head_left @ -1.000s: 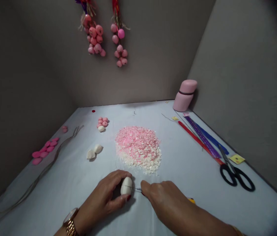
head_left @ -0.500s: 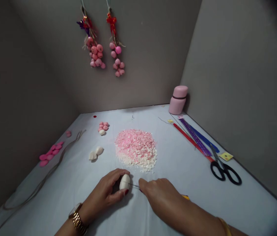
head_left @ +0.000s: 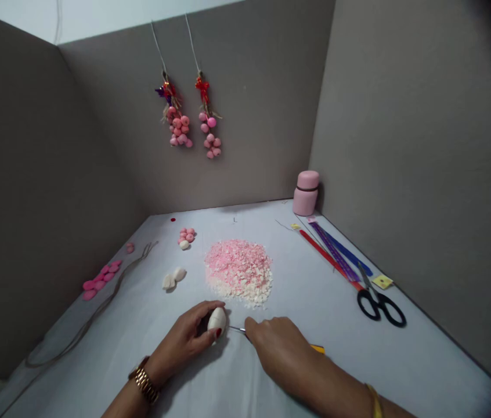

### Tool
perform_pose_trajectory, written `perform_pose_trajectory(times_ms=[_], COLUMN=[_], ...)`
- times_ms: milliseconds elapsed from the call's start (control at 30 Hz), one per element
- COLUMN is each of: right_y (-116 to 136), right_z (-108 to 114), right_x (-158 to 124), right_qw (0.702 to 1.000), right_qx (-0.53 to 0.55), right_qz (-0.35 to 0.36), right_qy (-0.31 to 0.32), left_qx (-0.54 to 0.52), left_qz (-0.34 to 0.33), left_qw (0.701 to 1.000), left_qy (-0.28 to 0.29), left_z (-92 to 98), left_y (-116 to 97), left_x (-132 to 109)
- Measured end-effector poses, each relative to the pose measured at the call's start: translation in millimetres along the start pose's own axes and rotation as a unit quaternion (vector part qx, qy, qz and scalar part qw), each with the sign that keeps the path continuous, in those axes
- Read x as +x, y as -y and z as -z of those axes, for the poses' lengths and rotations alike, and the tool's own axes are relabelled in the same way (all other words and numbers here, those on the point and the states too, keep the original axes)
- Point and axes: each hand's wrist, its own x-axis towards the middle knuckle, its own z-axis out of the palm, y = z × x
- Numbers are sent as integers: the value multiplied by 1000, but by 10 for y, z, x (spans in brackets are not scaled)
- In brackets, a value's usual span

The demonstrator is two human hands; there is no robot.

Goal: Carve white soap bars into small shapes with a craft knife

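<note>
The left hand (head_left: 190,332) is pinching a scored white oval lump (head_left: 217,319) near the flake pile (head_left: 239,270); the right hand (head_left: 277,348) is gripping a thin metal tool (head_left: 238,330). Probably light and brittle, the lump is wanting gentle end grips.

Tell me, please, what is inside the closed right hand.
A thin metal shaft points out of the right hand toward the white piece in the left hand. The right hand covers whatever else is inside. A yellow piece shows behind it; any connection between them is hidden.
</note>
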Motion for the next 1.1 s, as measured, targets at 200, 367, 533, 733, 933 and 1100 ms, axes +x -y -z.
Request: perform_pose_trajectory(times_ms=[200,367,533,733,933,1100], right_y=[-68,-52,-4,28,10,2], right_z=[-42,-111,-170,-178,-191,-243], right_x=[16,16,16,55,91,93], right_qw=[999,997,996,998,998,999], right_qx=[12,38,52,48,51,28], right_qz=[-15,-23,8,6,21,9], right_qy=[-26,-60,-71,-32,1,23], left_qx=[-18,-19,-48,-82,-50,-25], left_qz=[5,13,-30,-39,-44,-55], left_qw=[1000,1000,998,994,995,996], left_qy=[3,10,23,57,73,72], left_z=[-3,11,47,117,109,77], left_y=[45,18,17,85,133,86], left_x=[-42,-56,-44,5,59,62])
